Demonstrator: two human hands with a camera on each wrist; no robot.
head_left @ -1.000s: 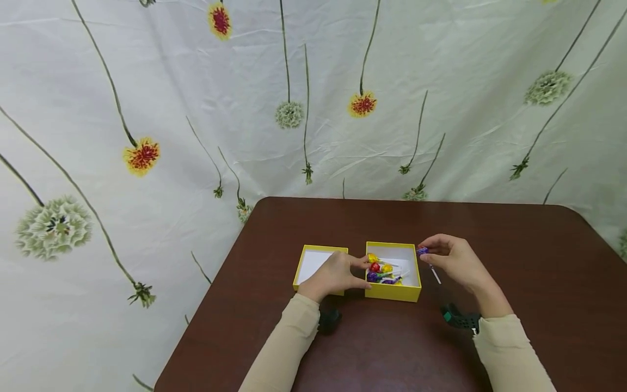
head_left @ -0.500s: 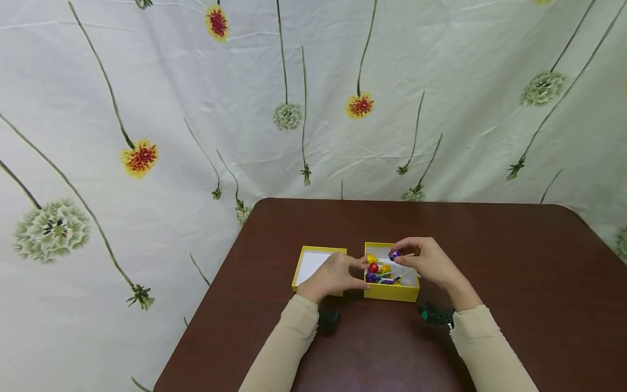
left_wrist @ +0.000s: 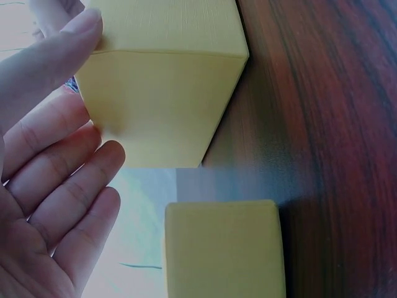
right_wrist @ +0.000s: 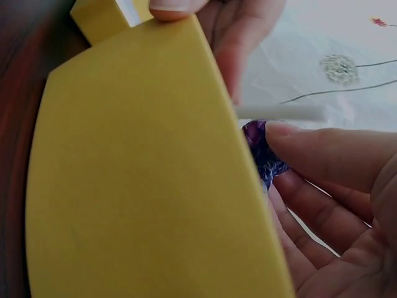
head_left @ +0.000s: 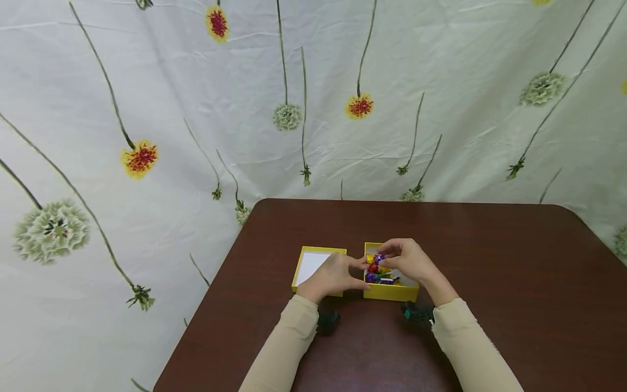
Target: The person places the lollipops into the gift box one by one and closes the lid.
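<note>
A yellow box (head_left: 391, 293) with a white inside stands uncovered on the table in the head view, holding several wrapped lollipops (head_left: 376, 279) in purple, red and yellow. My right hand (head_left: 410, 264) pinches a purple-wrapped lollipop (right_wrist: 267, 152) by its head between thumb and fingers, over the box's left part. A white stick shows beside it in the right wrist view. My left hand (head_left: 335, 275) holds the box at its left side, thumb at the front corner. In the left wrist view its other fingers (left_wrist: 77, 186) lie loosely extended by the wall.
Left of the box lies a shallow yellow lid (head_left: 311, 264), white inside up, partly covered by my left hand. Both stand on a dark brown table (head_left: 382, 348). A white flowered cloth (head_left: 313, 109) hangs behind the table's far edge.
My right hand has carried the purple lollipop leftward, from beyond the box's right side to over the lollipops inside. The left hand stays at the box's left side.
</note>
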